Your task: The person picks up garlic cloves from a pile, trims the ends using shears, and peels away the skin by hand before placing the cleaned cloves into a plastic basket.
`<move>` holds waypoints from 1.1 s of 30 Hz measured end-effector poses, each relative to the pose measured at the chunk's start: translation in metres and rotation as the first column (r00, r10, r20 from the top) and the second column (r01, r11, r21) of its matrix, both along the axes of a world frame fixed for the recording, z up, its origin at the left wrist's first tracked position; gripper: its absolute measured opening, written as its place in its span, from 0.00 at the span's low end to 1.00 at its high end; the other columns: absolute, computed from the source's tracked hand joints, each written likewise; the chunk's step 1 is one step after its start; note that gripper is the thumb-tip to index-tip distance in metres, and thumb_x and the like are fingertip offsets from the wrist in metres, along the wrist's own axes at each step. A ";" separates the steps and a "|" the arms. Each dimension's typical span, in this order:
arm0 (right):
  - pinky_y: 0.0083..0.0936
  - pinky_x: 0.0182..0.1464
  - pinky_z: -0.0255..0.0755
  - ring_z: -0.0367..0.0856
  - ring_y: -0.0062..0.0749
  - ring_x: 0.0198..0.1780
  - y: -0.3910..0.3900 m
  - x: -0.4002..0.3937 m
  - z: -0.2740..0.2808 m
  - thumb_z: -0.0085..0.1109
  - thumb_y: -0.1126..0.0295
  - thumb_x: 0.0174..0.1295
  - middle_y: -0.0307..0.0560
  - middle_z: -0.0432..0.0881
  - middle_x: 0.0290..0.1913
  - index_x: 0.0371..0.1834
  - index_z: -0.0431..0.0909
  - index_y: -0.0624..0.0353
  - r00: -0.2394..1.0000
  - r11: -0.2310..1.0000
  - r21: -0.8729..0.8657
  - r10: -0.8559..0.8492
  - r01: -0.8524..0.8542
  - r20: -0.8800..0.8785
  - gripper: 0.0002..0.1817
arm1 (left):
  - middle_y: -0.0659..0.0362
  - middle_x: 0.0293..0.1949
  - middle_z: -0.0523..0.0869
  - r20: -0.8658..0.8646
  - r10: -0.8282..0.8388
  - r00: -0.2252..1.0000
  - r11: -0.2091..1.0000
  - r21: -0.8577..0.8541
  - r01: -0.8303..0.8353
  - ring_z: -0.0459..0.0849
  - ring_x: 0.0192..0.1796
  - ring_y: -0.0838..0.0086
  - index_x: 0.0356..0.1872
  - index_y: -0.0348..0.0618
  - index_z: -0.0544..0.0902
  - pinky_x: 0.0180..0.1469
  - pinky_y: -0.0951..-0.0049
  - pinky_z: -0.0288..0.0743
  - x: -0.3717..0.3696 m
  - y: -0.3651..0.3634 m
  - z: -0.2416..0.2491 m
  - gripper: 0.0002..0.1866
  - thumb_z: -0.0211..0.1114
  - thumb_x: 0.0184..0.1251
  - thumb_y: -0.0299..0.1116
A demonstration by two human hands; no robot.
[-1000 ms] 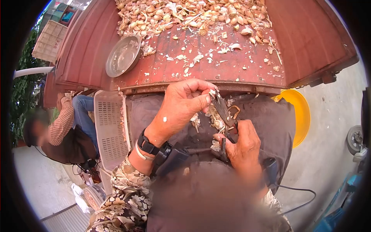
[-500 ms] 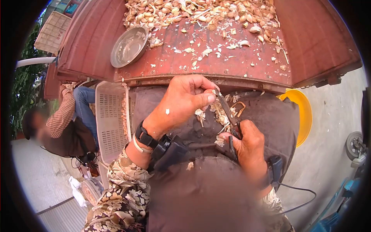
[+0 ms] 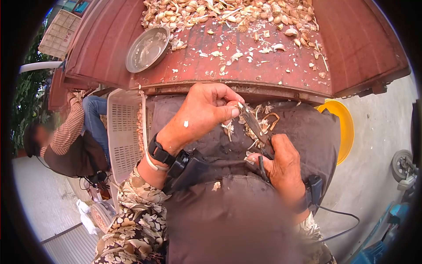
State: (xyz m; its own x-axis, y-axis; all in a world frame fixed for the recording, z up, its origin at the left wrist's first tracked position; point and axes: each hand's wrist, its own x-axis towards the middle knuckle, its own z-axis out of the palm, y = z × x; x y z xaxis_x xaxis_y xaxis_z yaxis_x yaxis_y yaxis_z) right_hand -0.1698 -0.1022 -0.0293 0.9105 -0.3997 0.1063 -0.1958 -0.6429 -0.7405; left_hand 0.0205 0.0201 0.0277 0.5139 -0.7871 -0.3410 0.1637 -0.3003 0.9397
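My left hand (image 3: 209, 108) pinches a small pale piece, probably a garlic clove, mostly hidden between thumb and fingers. My right hand (image 3: 283, 165) is wrapped round the handles of dark metal scissors (image 3: 251, 119), whose blades point up and left to my left fingertips. Garlic skins and stalks (image 3: 263, 121) lie on the dark apron (image 3: 303, 127) over my lap, beneath the blades. Beyond my hands, a heap of garlic cloves (image 3: 246, 11) covers the back of the red metal bed (image 3: 198, 66), with loose skins scattered in front.
A metal bowl (image 3: 148, 49) rests at the bed's left. A pale plastic crate (image 3: 125, 132) holding cloves stands left of my lap. A yellow tub (image 3: 345, 127) is at the right. Another person (image 3: 74, 136) sits at the far left. A wheel (image 3: 402, 165) shows at far right.
The scissor blades have shifted slightly up and left and now look closer together, with their broad side showing. My left hand has moved slightly left.
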 end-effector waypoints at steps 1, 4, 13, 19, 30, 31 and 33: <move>0.40 0.30 0.67 0.72 0.51 0.30 0.001 -0.001 0.000 0.72 0.53 0.45 0.52 0.70 0.27 0.30 0.67 0.62 1.000 1.000 0.002 0.007 -0.007 -0.003 0.27 | 0.63 0.29 0.80 -0.003 -0.001 1.000 1.000 -0.007 0.001 0.76 0.28 0.84 0.43 0.30 0.80 0.29 0.83 0.69 -0.001 0.002 -0.002 0.15 0.69 0.58 0.30; 0.39 0.29 0.67 0.72 0.51 0.29 0.001 -0.002 -0.002 0.72 0.53 0.46 0.51 0.70 0.27 0.29 0.67 0.62 1.000 1.000 0.009 0.029 -0.029 -0.009 0.27 | 0.63 0.29 0.80 -0.007 -0.035 0.999 0.999 0.014 0.035 0.75 0.28 0.84 0.43 0.30 0.80 0.29 0.83 0.68 0.001 0.003 -0.001 0.15 0.69 0.59 0.30; 0.38 0.26 0.66 0.70 0.51 0.23 0.006 -0.004 -0.012 0.73 0.54 0.47 0.51 0.70 0.22 0.26 0.67 0.61 1.000 0.997 0.072 0.018 -0.018 0.003 0.25 | 0.64 0.27 0.80 0.001 -0.066 0.998 0.996 0.052 0.066 0.74 0.27 0.85 0.42 0.31 0.81 0.28 0.82 0.67 0.006 0.003 -0.008 0.15 0.69 0.59 0.32; 0.24 0.21 0.63 0.69 0.25 0.19 0.010 -0.005 -0.016 0.65 0.55 0.59 0.40 0.67 0.17 0.27 0.70 0.62 0.998 0.765 0.641 -0.037 0.065 -0.057 0.21 | 0.64 0.27 0.80 -0.096 -0.053 0.994 0.998 0.031 0.057 0.75 0.27 0.85 0.41 0.33 0.80 0.29 0.83 0.68 0.001 0.004 -0.011 0.14 0.68 0.60 0.32; 0.12 0.20 0.63 0.67 0.12 0.19 0.005 -0.006 -0.014 0.57 0.52 0.65 0.32 0.69 0.20 0.30 0.72 0.58 0.970 0.518 0.846 -0.242 0.127 0.002 0.19 | 0.56 0.30 0.82 -0.013 0.561 0.828 0.828 0.028 -0.560 0.81 0.27 0.77 0.35 0.40 0.75 0.28 0.83 0.72 0.026 0.159 -0.012 0.09 0.67 0.56 0.22; 0.12 0.21 0.63 0.67 0.12 0.19 0.005 -0.006 -0.014 0.57 0.52 0.65 0.32 0.70 0.20 0.30 0.72 0.58 0.971 0.517 0.849 -0.240 0.106 0.025 0.19 | 0.55 0.29 0.82 -0.041 0.613 0.789 0.790 0.012 -0.614 0.83 0.27 0.76 0.35 0.39 0.75 0.27 0.84 0.73 0.033 0.193 -0.025 0.10 0.68 0.56 0.22; 0.12 0.21 0.63 0.67 0.12 0.19 0.003 -0.007 -0.015 0.57 0.52 0.65 0.32 0.70 0.20 0.30 0.72 0.58 0.972 0.508 0.856 -0.234 0.099 0.026 0.19 | 0.54 0.27 0.80 -0.010 0.763 0.646 0.639 0.164 -0.752 0.84 0.29 0.69 0.41 0.34 0.77 0.31 0.76 0.77 0.048 0.271 -0.062 0.15 0.69 0.53 0.21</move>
